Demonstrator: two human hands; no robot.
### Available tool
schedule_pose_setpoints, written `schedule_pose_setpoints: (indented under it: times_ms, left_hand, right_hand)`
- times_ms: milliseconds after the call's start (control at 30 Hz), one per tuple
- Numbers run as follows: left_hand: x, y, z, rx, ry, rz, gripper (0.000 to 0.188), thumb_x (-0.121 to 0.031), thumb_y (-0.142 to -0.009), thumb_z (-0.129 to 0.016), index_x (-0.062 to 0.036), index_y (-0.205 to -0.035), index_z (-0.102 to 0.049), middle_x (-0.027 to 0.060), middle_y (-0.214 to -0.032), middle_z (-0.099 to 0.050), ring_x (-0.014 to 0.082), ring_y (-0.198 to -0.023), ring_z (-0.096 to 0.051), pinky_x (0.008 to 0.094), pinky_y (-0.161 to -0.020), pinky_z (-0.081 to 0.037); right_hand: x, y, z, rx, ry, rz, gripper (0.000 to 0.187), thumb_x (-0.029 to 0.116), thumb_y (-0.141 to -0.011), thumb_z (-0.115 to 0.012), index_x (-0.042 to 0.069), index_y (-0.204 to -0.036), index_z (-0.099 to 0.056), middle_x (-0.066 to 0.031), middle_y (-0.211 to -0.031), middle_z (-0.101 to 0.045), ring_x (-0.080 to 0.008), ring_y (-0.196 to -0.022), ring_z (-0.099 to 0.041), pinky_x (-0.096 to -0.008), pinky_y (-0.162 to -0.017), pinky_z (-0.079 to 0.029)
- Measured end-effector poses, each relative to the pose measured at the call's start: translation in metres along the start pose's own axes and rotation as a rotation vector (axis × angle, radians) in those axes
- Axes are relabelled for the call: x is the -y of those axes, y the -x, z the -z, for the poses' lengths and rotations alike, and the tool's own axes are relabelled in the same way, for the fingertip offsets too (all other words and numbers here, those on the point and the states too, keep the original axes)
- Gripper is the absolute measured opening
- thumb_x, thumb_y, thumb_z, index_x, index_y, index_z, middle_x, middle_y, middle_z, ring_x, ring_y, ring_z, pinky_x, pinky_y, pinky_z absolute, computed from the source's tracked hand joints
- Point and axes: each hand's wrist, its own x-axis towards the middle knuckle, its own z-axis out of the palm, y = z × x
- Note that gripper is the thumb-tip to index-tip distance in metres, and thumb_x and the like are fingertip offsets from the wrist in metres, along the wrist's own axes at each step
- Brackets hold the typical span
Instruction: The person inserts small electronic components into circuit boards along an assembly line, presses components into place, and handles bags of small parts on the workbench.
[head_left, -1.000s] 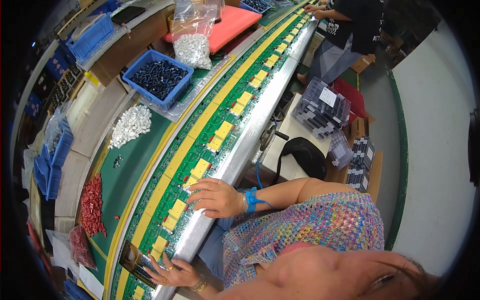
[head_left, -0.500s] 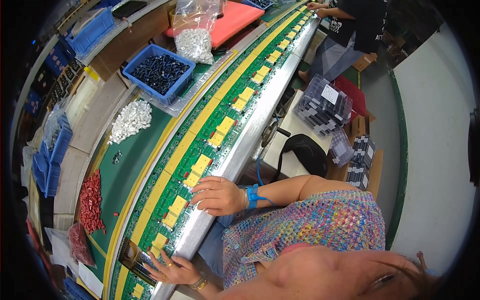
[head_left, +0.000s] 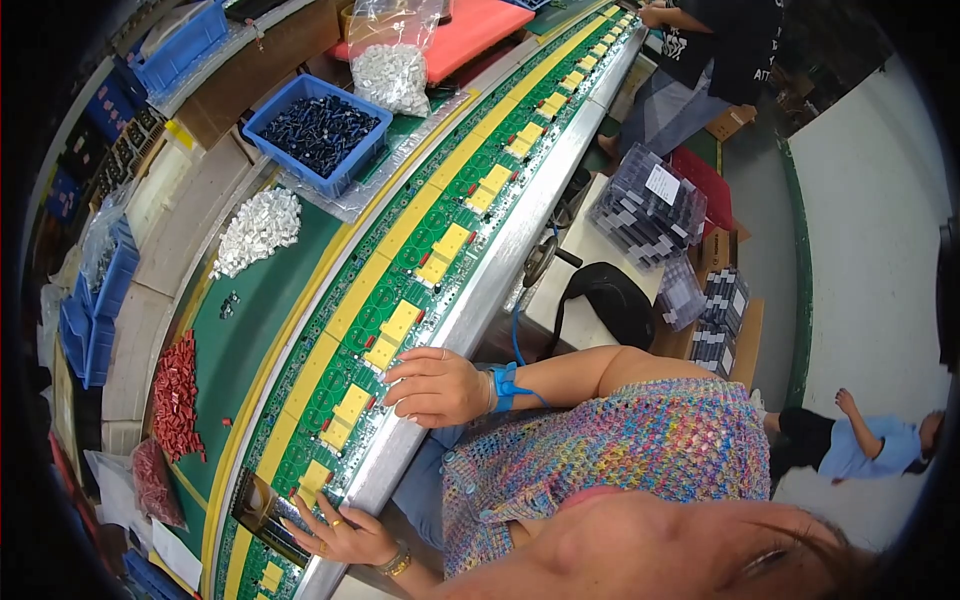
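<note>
My left hand (head_left: 350, 535) wears a ring and a gold-coloured wristband. Its fingers are spread over the edge of a green circuit board, beside a yellow block (head_left: 314, 480). My right hand (head_left: 437, 388), with a blue wrist strap (head_left: 507, 387), lies over the metal rail (head_left: 395, 440). Its outstretched fingers reach the board edge near another yellow block (head_left: 392, 335), with nothing visible in them. Green circuit boards (head_left: 382, 300) with yellow blocks and small red parts run along the line. A dark, shiny frame (head_left: 268, 512) sits across the line beside my left fingers.
Left of the line are piles of white parts (head_left: 258, 232) and red parts (head_left: 178, 398), and a blue bin (head_left: 320, 135) of dark parts. Stacked clear trays (head_left: 648, 205) stand to the right. A co-worker (head_left: 690, 70) stands far up the line; another person (head_left: 870, 445) is at far right.
A person in a light blue top has come further into view at far right. The view has shifted slightly. Both my hands stay in nearly the same places.
</note>
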Motion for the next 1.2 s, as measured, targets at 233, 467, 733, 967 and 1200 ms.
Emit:
schedule_pose_setpoints:
  times_ms: [233, 467, 733, 967, 1200]
  left_hand:
    - [0.001, -0.001, 0.001, 0.027, -0.005, -0.013, 0.041, -0.028, -0.088, -0.036, -0.0015, -0.098, -0.065, 0.0103, -0.126, -0.052, 0.0397, -0.124, -0.036, 0.0503, -0.1, -0.028]
    - [0.008, 0.005, -0.003, 0.117, 0.018, -0.056, 0.039, -0.025, -0.087, -0.039, 0.0011, -0.105, -0.062, 0.0104, -0.131, -0.048, 0.0413, -0.127, -0.031, 0.0505, -0.102, -0.027]
    - [0.016, -0.003, 0.003, 0.259, 0.221, -0.132, 0.046, -0.031, -0.085, -0.048, 0.0068, -0.11, -0.056, 0.0136, -0.136, -0.042, 0.0435, -0.131, -0.022, 0.0515, -0.104, -0.023]
    - [0.015, -0.011, 0.007, 0.314, 0.285, -0.191, 0.05, -0.031, -0.082, -0.051, 0.0077, -0.114, -0.051, 0.0139, -0.138, -0.039, 0.0443, -0.131, -0.02, 0.0515, -0.105, -0.021]
    - [0.007, -0.017, 0.001, 0.365, 0.363, -0.208, 0.057, -0.037, -0.082, -0.053, 0.0083, -0.117, -0.05, 0.0149, -0.138, -0.038, 0.0444, -0.132, -0.018, 0.0511, -0.105, -0.019]
  right_hand:
    - [0.0, 0.0, 0.0, -0.009, 0.003, 0.01, 0.013, 0.014, -0.074, -0.062, 0.014, -0.087, -0.06, 0.0029, -0.103, -0.059, -0.0195, -0.107, -0.053, -0.0397, -0.096, -0.039]
    - [0.0, 0.0, 0.0, -0.007, 0.003, 0.014, 0.014, 0.015, -0.074, -0.063, 0.014, -0.087, -0.06, 0.0027, -0.103, -0.06, -0.0193, -0.106, -0.054, -0.0395, -0.096, -0.039]
    - [0.0, 0.0, 0.0, -0.008, 0.005, 0.017, 0.013, 0.015, -0.074, -0.063, 0.014, -0.087, -0.061, 0.0029, -0.103, -0.06, -0.0187, -0.106, -0.054, -0.0388, -0.096, -0.04]
    - [0.0, -0.001, -0.001, -0.01, 0.002, 0.015, 0.013, 0.015, -0.073, -0.063, 0.014, -0.086, -0.061, 0.0032, -0.102, -0.06, -0.0182, -0.105, -0.054, -0.0385, -0.095, -0.04]
    - [0.002, -0.003, 0.001, -0.002, 0.013, 0.011, 0.013, 0.015, -0.073, -0.064, 0.014, -0.085, -0.061, 0.0032, -0.101, -0.06, -0.0179, -0.105, -0.054, -0.0382, -0.095, -0.04]
